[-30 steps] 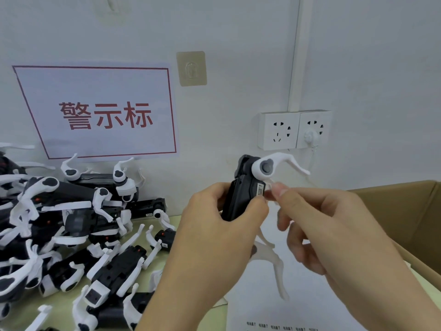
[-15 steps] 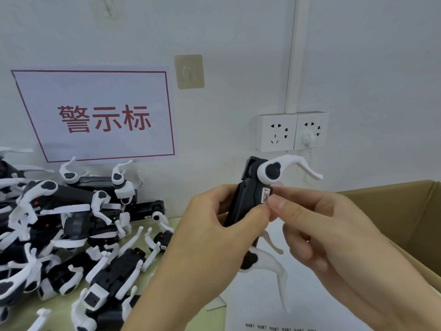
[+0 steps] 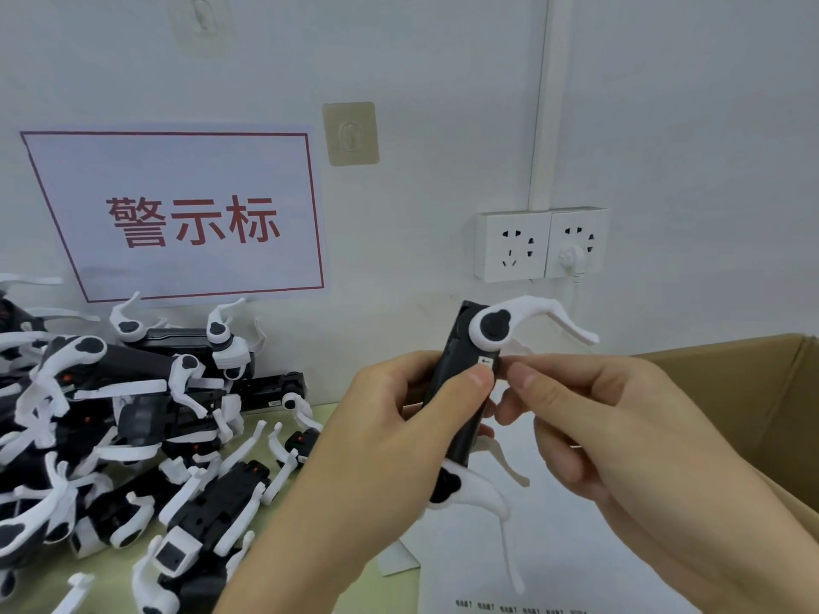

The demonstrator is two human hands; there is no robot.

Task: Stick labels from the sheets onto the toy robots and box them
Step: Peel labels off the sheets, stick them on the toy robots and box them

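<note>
Holding at centre frame: one toy robot [image 3: 461, 392], black body upright, white legs splayed to the right above and below. Gripped by left hand [image 3: 390, 440], fingers curled round the far side of the body, thumb pressed flat onto a small white label [image 3: 486, 362] just under the upper leg joint (presumably smoothing it down so it bonds). Raised clear of the table, probably to keep the narrow labelled face turned toward the eyes.

Right hand [image 3: 620, 436], right of centre: index finger extended, tip just beside the label's right edge, contact not certain; remaining fingers loosely curled, nothing visibly held. Wrist entering from lower right, palm turned left toward the toy.

Label sheet [image 3: 571, 565], lower centre, flat on the table under both hands, a row of small printed labels along the bottom edge; kept within reach for the next peel.

Heap [image 3: 133, 427] of further toy robots, left of frame, against the wall; labelled or not, cannot tell.

Box [image 3: 771, 392], brown cardboard, right edge of frame, open toward the hands, ready to receive.

Step judged: label pressing, boxing not yet done.
</note>
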